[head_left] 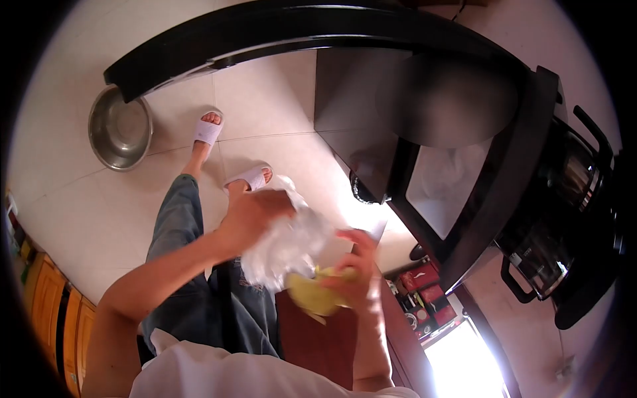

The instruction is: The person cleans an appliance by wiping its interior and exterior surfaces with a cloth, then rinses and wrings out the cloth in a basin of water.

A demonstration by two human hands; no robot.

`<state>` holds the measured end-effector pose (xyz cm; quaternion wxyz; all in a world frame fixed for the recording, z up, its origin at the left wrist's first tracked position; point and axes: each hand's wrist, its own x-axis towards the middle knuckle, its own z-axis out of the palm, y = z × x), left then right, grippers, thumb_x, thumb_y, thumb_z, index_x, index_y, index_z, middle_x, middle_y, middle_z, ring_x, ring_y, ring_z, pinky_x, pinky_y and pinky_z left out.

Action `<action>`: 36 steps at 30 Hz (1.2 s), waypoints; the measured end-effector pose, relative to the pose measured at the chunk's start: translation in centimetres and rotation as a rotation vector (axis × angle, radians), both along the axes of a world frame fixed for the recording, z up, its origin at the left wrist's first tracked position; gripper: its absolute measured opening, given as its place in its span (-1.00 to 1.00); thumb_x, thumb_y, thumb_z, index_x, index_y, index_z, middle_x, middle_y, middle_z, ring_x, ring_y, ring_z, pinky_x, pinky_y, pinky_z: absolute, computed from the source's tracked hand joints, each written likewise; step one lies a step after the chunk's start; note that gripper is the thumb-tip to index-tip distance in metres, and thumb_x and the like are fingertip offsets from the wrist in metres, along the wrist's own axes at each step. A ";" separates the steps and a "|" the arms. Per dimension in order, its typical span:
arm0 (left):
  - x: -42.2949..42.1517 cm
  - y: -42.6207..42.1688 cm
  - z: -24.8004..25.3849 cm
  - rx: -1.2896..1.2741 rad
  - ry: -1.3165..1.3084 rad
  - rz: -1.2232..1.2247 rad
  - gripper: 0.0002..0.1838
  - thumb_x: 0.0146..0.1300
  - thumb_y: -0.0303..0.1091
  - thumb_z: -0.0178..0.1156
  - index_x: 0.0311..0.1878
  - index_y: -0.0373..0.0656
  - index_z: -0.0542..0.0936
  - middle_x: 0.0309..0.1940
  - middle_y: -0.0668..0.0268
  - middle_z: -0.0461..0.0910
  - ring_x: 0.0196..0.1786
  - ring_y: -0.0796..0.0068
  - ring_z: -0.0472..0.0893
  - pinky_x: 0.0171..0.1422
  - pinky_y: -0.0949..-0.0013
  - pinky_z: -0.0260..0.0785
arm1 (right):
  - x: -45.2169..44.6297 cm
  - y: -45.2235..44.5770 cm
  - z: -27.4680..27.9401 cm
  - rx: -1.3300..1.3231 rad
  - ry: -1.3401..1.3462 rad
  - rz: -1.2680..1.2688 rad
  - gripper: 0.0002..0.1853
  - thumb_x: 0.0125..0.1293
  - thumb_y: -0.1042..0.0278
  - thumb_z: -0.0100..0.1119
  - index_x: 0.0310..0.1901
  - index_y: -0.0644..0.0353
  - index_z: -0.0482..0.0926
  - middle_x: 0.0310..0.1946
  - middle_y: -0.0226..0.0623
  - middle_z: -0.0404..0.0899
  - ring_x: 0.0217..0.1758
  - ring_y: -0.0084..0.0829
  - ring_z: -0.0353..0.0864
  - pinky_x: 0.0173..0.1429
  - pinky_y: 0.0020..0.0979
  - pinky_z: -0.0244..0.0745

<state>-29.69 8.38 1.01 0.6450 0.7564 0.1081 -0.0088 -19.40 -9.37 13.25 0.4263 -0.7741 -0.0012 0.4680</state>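
My left hand [255,215] is closed around a crumpled, translucent white plastic bag [285,245], held in front of my lap. The bag is blurred by motion, and its contents cannot be made out. To the right of it, my right hand [353,268] has its thumb and fingers on a yellow-green, thin-looking piece [318,293]. That piece is smeared too, so its kind is unclear. It hangs close beside the lower right edge of the bag, and I cannot tell whether the two touch.
A metal basin [121,129] stands on the tiled floor [265,99] at upper left. Black furniture with a curved edge [298,30] arches overhead and down the right. Red boxes [424,285] sit low at right. Wooden cabinet doors [56,312] are at lower left.
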 end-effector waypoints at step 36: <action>5.6 -0.8 6.2 -1.600 0.403 0.744 -0.65 -0.07 -0.64 0.19 -0.14 -0.17 0.50 -0.24 0.29 0.51 -0.10 0.48 0.53 -0.06 0.45 0.42 | -3.7 -1.5 -1.8 0.270 0.092 -0.803 -0.50 0.01 0.40 0.36 0.02 0.27 0.46 -0.12 -0.22 0.60 -0.04 -0.31 0.59 0.01 -0.33 0.52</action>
